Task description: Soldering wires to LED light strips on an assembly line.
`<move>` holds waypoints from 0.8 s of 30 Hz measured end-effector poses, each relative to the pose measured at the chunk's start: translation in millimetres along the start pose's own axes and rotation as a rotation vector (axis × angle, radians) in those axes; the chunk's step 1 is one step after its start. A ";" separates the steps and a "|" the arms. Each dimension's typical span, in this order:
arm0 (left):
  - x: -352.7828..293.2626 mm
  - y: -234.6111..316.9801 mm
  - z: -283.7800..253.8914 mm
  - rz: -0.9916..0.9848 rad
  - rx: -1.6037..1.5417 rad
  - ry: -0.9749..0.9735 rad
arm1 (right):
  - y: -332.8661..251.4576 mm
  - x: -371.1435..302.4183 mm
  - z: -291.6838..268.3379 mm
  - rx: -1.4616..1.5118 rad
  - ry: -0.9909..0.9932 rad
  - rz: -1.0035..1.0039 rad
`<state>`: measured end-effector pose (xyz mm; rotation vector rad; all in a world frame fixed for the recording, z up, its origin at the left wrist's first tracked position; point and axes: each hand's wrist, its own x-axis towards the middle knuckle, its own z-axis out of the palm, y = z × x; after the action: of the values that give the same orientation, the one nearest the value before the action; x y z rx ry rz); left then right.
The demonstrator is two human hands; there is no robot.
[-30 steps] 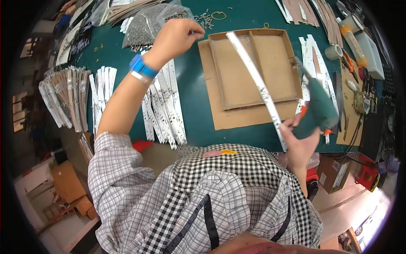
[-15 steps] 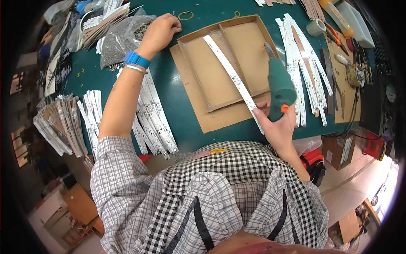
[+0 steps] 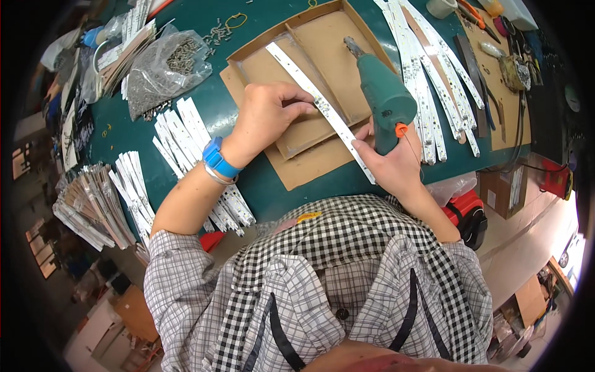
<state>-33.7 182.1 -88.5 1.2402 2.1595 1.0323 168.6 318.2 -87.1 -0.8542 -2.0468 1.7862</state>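
My left hand point(image 3: 268, 115), with a blue band on its wrist, presses its fingertips on a long white strip point(image 3: 296, 71) lying slantwise across a shallow cardboard tray point(image 3: 322, 37). My right hand point(image 3: 390, 164) grips a green electric screwdriver point(image 3: 379, 93) by its handle, tip pointing away over the tray. The strip's near end passes under my right thumb. The tray rests on a flat cardboard sheet point(image 3: 310, 167) on the green table point(image 3: 217, 111).
A clear bag of small screws point(image 3: 164, 68) lies at the far left. White strips are piled left of my arm point(image 3: 180, 136), more on the right point(image 3: 427, 93). Bundles of strips point(image 3: 87, 198) sit at the left edge. Hand tools point(image 3: 496, 56) lie far right.
My left hand came back from the screw bag at the far left and now rests on the strip. My right hand lowered the strip and screwdriver onto the tray.
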 end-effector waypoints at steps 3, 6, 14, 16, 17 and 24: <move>0.9 0.1 3.1 0.022 0.054 0.035 | -0.3 0.7 0.8 0.026 0.018 -0.012; 1.3 0.4 5.2 -0.018 0.026 0.053 | 0.8 0.6 -0.5 0.023 0.013 -0.017; 2.2 -2.6 6.7 -0.003 0.028 0.058 | 1.9 1.5 -1.9 -0.033 0.012 0.009; 2.1 -3.6 7.0 0.054 0.043 0.069 | 0.1 1.8 -2.3 -0.034 0.007 0.011; 2.0 -4.1 7.4 0.083 0.049 0.073 | -0.3 1.8 -2.3 -0.035 0.005 0.012; 0.4 -7.7 12.9 0.188 0.067 0.121 | 1.0 2.9 -3.4 -0.051 0.016 0.018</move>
<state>-29.2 184.9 -102.6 1.4700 2.2174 1.1454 168.6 322.7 -87.8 -0.9015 -2.0894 1.7371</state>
